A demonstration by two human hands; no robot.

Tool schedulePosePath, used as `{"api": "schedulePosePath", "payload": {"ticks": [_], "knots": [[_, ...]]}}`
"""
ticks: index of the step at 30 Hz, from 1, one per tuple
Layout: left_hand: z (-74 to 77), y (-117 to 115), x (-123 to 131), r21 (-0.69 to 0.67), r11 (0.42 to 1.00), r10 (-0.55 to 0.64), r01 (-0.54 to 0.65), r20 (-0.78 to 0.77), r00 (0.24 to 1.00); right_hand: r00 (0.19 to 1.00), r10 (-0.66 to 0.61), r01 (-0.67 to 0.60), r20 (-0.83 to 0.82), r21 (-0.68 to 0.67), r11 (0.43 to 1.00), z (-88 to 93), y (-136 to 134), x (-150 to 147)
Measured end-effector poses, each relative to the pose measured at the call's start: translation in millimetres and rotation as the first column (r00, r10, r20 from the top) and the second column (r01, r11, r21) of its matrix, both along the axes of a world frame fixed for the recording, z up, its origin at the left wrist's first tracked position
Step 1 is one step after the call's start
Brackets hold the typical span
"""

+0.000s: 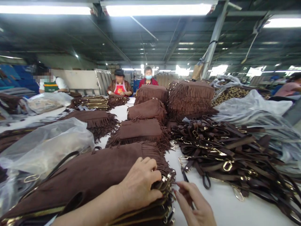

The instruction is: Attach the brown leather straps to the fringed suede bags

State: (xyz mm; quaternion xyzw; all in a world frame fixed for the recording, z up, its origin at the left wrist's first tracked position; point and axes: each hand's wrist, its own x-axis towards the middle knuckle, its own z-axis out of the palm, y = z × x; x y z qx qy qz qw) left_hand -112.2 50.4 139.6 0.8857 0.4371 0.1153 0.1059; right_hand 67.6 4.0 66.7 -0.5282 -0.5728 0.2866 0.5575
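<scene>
My left hand (143, 180) lies over the top of a stack of brown fringed bags (98, 166), its fingers curled around the edge by several small gold metal fittings (166, 179). Just right of that edge is my right hand (194, 204), thumb and forefinger drawn close together beside the fittings. A dark strap (184, 172) with a gold clasp runs down into the right hand and shows again between its fingers. What lies at the very fingertips is too small to make out. A gold zipper (35, 212) runs along the near side of the top bag.
A heap of dark straps with gold clasps (225, 153) covers the right of the white table (221, 201). More stacked fringed bags (141, 130) stand ahead. Clear plastic bags (54, 141) lie left and right. Several people (148, 80) sit farther back.
</scene>
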Motion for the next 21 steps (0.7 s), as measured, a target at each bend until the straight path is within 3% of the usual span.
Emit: {"api": "schedulePosePath", "payload": {"ticks": [3, 7, 11, 16, 21], "knots": [[-1.8, 2.8, 2.6, -0.043, 0.999, 0.0, 0.002, 0.035, 0.999, 0.996, 0.06, -0.062, -0.07, -0.017, 0.998, -1.2, 14.3, -16.7], [-3.0, 6.2, 2.1, -0.196, 0.98, 0.06, -0.033, 0.134, 0.989, 0.977, 0.119, -0.139, -0.179, -0.101, 0.985, -6.0, 24.3, -19.4], [-2.1, 7.3, 0.5, -0.286, 0.958, 0.088, -0.027, 0.203, 0.975, 0.947, 0.135, -0.165, -0.292, -0.082, 0.983, -4.4, 27.9, -20.7], [-0.3, 7.1, 0.1, -0.311, 0.95, 0.079, -0.006, 0.22, 0.972, 0.902, 0.103, -0.196, -0.419, -0.186, 0.963, -1.9, 26.3, -18.1], [-1.5, 8.0, 0.4, -0.317, 0.948, 0.093, -0.015, 0.232, 0.968, 0.842, 0.141, -0.256, -0.521, -0.156, 0.954, -0.8, 22.5, -15.7]]}}
